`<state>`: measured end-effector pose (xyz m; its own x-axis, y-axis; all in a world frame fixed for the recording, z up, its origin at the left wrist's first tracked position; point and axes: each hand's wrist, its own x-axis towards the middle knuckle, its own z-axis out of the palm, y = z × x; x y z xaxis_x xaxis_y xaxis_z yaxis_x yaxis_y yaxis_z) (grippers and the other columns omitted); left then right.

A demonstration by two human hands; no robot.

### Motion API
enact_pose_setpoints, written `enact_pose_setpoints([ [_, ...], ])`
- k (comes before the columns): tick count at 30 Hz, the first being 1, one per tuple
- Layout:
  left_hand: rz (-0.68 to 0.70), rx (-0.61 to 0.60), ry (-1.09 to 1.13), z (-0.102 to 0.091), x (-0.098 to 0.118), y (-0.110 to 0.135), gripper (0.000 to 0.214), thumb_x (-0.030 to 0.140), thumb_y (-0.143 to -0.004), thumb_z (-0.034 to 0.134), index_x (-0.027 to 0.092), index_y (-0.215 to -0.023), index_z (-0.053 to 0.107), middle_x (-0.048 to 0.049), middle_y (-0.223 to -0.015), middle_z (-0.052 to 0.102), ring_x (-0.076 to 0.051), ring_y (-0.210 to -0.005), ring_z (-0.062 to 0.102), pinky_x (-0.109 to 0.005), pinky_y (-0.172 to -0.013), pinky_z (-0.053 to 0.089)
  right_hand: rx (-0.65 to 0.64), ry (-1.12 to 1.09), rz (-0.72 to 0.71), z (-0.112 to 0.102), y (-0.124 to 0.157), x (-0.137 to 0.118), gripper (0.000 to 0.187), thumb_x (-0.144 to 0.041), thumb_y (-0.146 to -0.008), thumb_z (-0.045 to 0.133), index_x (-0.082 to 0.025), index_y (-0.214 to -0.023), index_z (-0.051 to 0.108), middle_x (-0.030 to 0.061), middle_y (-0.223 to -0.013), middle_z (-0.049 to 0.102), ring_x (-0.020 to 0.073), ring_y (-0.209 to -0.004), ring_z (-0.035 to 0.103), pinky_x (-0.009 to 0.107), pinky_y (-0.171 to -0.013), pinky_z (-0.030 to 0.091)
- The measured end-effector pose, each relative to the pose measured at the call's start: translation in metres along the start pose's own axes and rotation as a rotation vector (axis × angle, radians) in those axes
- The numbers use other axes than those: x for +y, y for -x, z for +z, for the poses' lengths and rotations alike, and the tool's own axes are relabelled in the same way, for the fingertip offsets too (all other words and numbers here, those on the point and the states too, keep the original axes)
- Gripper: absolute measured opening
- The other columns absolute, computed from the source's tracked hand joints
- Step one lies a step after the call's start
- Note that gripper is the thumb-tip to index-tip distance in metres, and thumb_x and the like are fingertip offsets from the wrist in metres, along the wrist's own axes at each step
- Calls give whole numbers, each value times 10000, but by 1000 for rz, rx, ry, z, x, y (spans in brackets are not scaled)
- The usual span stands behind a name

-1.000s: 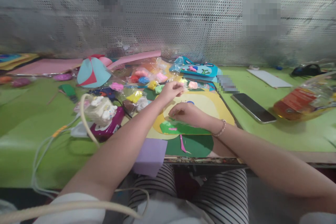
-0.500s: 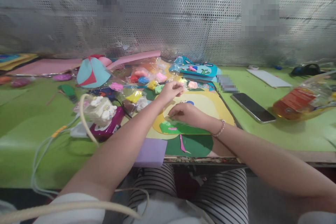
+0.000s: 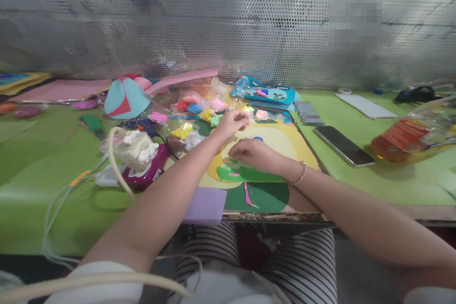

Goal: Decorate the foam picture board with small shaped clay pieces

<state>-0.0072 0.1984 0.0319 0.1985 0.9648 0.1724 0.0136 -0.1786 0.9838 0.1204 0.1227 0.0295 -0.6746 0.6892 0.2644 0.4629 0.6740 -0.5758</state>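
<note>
My left hand is curled closed at the far edge of a yellow craft board, beside small bags of coloured clay; what it pinches is too small to name. My right hand rests on the board with fingers bent down, pressing on a green clay patch. A pink sculpting tool lies on the dark green sheet just in front of that hand.
A phone lies right of the board, an orange snack bag further right. A purple sheet hangs at the table edge. A white plush case on a purple object and cables sit left. A perforated metal screen backs the green table.
The purple sheet at the table edge has shifted up from hanging over the edge. Both hands stay almost where they were.
</note>
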Motion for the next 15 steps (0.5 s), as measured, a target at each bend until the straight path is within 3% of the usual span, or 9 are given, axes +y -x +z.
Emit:
enact_pose_setpoints([
  [8,13,-6,-17,0,-3,-2,149,210,-705,702,147,-740,572,13,-659,626,-71,-579,558,-261,-650,495,-6,75,-19,-1,0,1,239,-113,-821,507,-204,-911,709,37,-895,719,156,-802,648,264,-719,474],
  [15,16,-9,-1,-1,-3,-2,123,187,-713,691,146,-734,577,14,-652,620,-69,-562,550,-269,-658,485,-33,228,-100,-7,2,-7,304,-77,-846,460,-181,-978,713,88,-968,704,207,-882,639,341,-799,479],
])
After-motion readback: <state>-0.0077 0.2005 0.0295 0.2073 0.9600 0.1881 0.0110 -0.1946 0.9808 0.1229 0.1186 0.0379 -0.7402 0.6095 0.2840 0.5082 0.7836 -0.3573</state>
